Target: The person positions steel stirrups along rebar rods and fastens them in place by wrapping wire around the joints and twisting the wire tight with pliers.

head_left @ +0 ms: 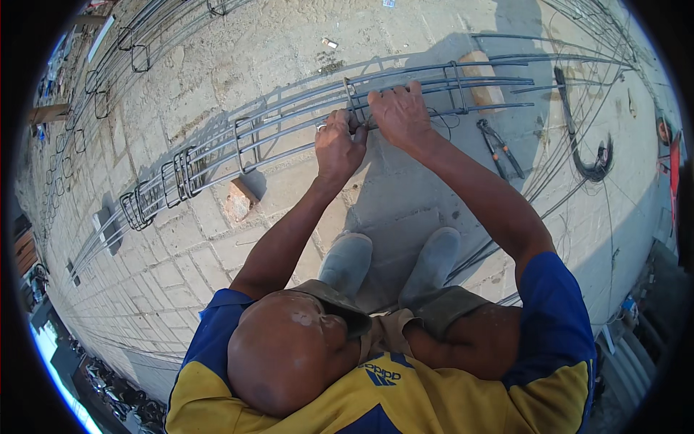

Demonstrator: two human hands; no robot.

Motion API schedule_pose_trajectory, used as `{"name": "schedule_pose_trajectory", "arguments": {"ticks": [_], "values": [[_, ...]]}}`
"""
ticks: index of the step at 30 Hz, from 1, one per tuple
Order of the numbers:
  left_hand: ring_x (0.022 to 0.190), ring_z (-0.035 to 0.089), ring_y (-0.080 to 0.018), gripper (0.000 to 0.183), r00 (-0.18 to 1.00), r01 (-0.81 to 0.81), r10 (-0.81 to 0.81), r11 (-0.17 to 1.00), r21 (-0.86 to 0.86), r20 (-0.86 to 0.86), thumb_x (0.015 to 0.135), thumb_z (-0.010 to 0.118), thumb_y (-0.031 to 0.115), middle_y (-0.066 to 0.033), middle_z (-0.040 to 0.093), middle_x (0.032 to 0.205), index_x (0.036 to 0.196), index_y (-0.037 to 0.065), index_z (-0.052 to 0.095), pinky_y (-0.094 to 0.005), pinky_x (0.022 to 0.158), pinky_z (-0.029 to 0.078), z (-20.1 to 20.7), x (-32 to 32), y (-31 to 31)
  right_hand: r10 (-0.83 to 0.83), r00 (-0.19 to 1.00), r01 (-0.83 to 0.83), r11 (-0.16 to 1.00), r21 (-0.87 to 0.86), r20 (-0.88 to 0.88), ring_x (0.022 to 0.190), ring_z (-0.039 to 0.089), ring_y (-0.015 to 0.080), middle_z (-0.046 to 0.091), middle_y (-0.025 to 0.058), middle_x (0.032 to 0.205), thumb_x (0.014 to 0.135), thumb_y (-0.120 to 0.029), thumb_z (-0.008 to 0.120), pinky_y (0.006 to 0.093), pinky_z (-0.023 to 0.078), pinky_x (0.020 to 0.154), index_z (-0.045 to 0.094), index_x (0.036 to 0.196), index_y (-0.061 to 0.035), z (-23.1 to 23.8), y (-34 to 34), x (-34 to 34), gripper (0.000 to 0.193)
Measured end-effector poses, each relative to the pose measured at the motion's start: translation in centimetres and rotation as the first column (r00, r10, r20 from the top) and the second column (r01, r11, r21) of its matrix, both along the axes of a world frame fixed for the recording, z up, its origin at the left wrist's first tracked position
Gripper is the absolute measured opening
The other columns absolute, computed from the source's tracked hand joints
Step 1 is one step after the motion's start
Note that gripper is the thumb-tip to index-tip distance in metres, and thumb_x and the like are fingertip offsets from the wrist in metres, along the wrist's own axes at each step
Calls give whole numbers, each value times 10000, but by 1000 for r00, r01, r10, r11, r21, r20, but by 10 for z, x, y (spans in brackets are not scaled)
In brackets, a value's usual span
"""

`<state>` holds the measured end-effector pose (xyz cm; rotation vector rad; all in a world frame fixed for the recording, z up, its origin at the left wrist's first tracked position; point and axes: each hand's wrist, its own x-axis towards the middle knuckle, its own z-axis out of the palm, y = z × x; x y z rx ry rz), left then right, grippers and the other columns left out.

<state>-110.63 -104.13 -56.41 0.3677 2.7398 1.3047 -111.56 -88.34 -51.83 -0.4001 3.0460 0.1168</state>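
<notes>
A long cage of steel reinforcing bars (289, 134) runs from the lower left to the upper right in front of me. Square stirrups ring the bars; one stirrup (350, 92) stands between my hands. My left hand (340, 147), with a ring on one finger, is closed at that stirrup's near lower corner, its fingertips partly hidden. My right hand (402, 119) is curled over the bars just right of it, knuckles up. A thin dark tie wire (446, 124) loops out beside my right hand. Another stirrup (247, 145) stands left of my hands.
Several stirrups (186, 173) are bunched at left. A block (482, 81) lies beneath the cage's right end. Pincers (499, 148) with orange-and-black handles lie right, near loose rods and a coil of dark wire (598, 168). A broken brick (239, 200) sits near the cage. My boots (431, 264) stand on paving.
</notes>
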Motion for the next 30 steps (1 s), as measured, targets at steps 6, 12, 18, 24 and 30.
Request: {"name": "schedule_pose_trajectory", "arguments": {"ticks": [6, 12, 18, 24, 30], "values": [[755, 608, -314, 250, 997, 14, -18, 999, -48, -80, 805, 744, 149, -103, 597, 791, 848, 51, 518, -440, 684, 468, 1, 0, -4, 119, 991, -120, 993, -14, -67, 1192, 510, 237, 589, 121, 1219, 875, -92, 550, 480, 371, 1012, 613, 1192, -2, 17, 15, 34, 336], [774, 619, -337, 216, 996, 6, -10, 999, -42, -91, 793, 728, 146, -113, 595, 849, 846, 56, 540, -457, 693, 459, -3, 0, -6, 233, 971, -237, 962, -135, -45, 1270, 493, 291, 543, 148, 1335, 876, -79, 533, 435, 339, 1121, 526, 1323, 6, -2, 6, 56, 455], [756, 607, -312, 247, 996, 13, -17, 999, -44, -85, 811, 744, 155, -105, 595, 797, 843, 52, 522, -435, 690, 464, -4, 2, -3, 130, 695, 77, 964, -253, 707, 1069, 631, 306, 671, 131, 1106, 798, -139, 641, 409, 489, 901, 678, 1026, 8, 10, 7, -13, 274], [763, 624, -306, 235, 995, -12, 8, 999, -39, -98, 830, 745, 180, -117, 620, 812, 844, 45, 553, -428, 698, 474, -13, 1, -14, 118, 983, -96, 983, -159, 137, 986, 657, 342, 689, 164, 1004, 805, -150, 661, 450, 501, 816, 676, 887, 0, 18, -8, 16, 171], [761, 627, -339, 240, 994, 28, -26, 999, 19, -109, 810, 743, 188, -116, 615, 823, 854, 58, 546, -452, 711, 462, -4, 2, 0, -33, 969, -41, 956, -290, -244, 958, 635, 341, 656, 167, 965, 874, -155, 616, 479, 480, 846, 593, 1089, 29, -34, -2, 92, 284]]}}
